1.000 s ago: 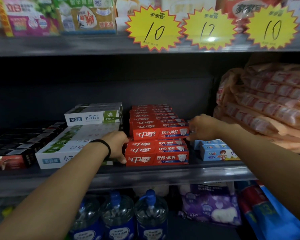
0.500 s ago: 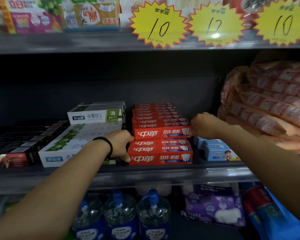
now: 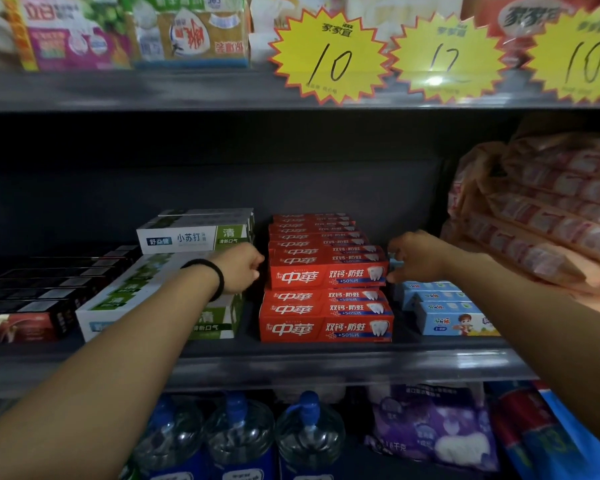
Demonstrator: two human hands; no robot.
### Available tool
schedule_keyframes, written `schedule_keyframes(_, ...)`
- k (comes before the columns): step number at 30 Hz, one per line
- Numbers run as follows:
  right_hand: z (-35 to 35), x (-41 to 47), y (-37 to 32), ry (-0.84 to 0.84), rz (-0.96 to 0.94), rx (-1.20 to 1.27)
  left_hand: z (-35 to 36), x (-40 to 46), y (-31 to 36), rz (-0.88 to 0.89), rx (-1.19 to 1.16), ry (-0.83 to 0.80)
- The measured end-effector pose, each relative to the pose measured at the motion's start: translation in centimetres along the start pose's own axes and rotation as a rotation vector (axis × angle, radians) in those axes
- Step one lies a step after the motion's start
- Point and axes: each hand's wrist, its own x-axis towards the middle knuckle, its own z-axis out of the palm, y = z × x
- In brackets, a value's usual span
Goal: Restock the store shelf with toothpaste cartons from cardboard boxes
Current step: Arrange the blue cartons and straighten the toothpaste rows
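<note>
Red toothpaste cartons (image 3: 326,271) lie stacked in two layers in the middle of the dark shelf (image 3: 291,358), in rows running to the back. My left hand (image 3: 239,268), with a black band on its wrist, has curled fingers against the left end of the front carton in the upper layer. My right hand (image 3: 416,258) grips the right end of that carton, thumb at its lower front corner. The lower layer's front carton (image 3: 326,327) sits near the shelf edge. No cardboard box is in view.
White-and-green toothpaste cartons (image 3: 194,233) sit left of the red ones, black cartons (image 3: 32,299) further left. Small blue children's toothpaste boxes (image 3: 447,313) lie to the right, pink plastic packs (image 3: 551,216) beyond. Yellow price stars (image 3: 329,57) hang above; water bottles (image 3: 239,431) stand below.
My left hand has risen from the lower red stack to the left end of the upper front carton. My right hand stays at its right end. The view has moved closer.
</note>
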Motion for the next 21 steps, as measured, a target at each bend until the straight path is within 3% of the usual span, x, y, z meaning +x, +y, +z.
schedule_keyframes(10,-0.1,1.9,-0.7,-0.089,0.010,0.045,1.1,3.4,0.2,-0.117,-0.093,0.008)
schedule_keyframes(16,0.1,2.2,-1.1,-0.105,-0.038,0.031,1.5,4.1,0.3,-0.028,-0.166,-0.006)
schedule_keyframes(21,-1.3,2.8,-0.2,-0.230,0.017,0.012,1.0,4.3,0.3,-0.079,-0.132,-0.003)
